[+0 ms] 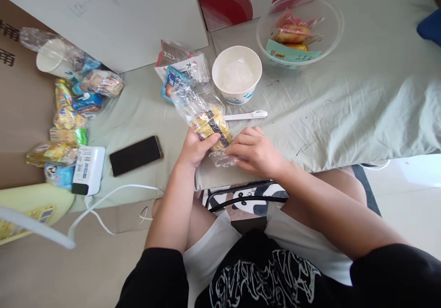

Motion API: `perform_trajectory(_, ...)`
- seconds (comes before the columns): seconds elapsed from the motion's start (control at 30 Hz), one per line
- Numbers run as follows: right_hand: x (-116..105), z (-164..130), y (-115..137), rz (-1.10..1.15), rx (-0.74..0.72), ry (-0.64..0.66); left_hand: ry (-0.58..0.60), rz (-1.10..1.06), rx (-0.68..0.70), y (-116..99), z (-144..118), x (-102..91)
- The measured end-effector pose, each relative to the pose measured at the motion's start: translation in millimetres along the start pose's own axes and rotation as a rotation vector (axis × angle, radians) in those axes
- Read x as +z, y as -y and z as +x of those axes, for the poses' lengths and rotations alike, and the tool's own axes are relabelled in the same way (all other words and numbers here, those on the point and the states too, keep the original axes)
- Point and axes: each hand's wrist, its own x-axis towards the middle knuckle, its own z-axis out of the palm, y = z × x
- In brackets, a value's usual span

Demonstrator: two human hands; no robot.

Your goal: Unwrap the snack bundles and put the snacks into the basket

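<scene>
A clear plastic bag [196, 103] with yellow and black wrapped snacks inside lies at the front edge of a cloth-covered surface [344, 101]. My left hand [196, 149] grips its lower left side, thumb over the yellow wrappers. On the bag's lower right end my right hand [257, 151] pinches the plastic with curled fingers. Behind the bag stands a white paper bowl [237, 74], and a white pen-like stick [246, 115] lies just beyond my right fingers.
A clear bowl [324, 41] with wrapped snacks sits at the back right. Snack packets [69, 119] pile at the left by a paper cup [55, 59]. A black phone [136, 155] and a white power bank [88, 170] with cable lie left of my hands. Cardboard boxes stand behind.
</scene>
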Motion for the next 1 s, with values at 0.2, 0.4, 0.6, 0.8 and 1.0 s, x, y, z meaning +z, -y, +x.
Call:
perform_trajectory(0.2, 2, 7, 2, 0.108, 0.122, -0.160, 0.223, 0.113, 0.081, 6, 0, -7.4)
perform_trajectory(0.4, 3, 13, 7, 0.205, 0.367, -0.271, 0.398, 0.057, 0.042, -1, -8, -8.3)
perform_trajectory(0.6, 10, 11, 5, 0.300, 0.506, -0.243, 0.361, 0.218, 0.032, -4, -12, 2.3)
perform_trajectory(0.8, 0, 10, -13, 0.538, 0.526, -0.249, 0.292, 0.056, -0.002, -7, -11, 3.7)
perform_trajectory(1.0, -1, 15, -6, 0.711, 0.496, -0.140, 0.352, 0.007, -0.021, -5, -9, 3.0)
